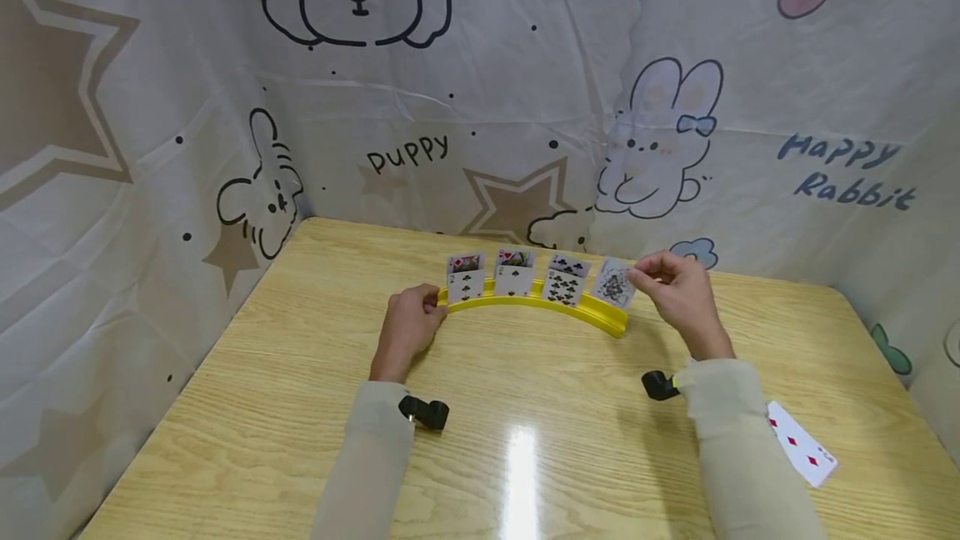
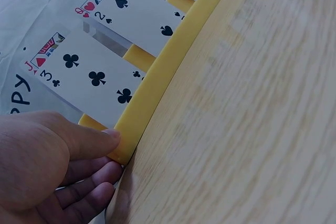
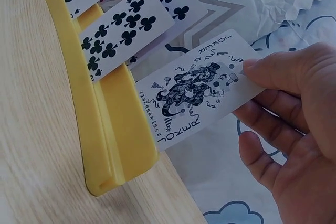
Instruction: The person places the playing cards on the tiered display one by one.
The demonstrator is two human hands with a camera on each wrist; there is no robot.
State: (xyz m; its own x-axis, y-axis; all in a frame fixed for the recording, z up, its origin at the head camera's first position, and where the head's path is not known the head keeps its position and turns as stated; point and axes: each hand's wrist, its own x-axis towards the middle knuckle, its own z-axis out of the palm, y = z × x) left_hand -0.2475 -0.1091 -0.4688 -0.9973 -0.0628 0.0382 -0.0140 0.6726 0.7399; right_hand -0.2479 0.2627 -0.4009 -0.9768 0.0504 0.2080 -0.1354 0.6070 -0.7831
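Note:
A curved yellow card holder (image 1: 517, 300) stands on the table with playing cards upright in its slots. My left hand (image 1: 408, 325) pinches its left end between thumb and fingers, beside the three of clubs (image 2: 94, 77). At the holder's right end, my right hand (image 1: 678, 294) pinches a black-and-white joker card (image 3: 197, 90) by its upper edge. The joker's lower edge is at the rear of the holder; whether it sits in a slot I cannot tell. To its left stands the ten of clubs (image 3: 126, 30), with the seven of clubs (image 3: 184, 11) behind it.
A card with red diamonds (image 1: 798, 444) lies face up on the wooden table (image 1: 300, 407), by my right sleeve. Cloth with cartoon prints (image 1: 487, 90) hangs behind and at the sides of the table. The two of spades (image 2: 139, 22) stands in the holder's middle part.

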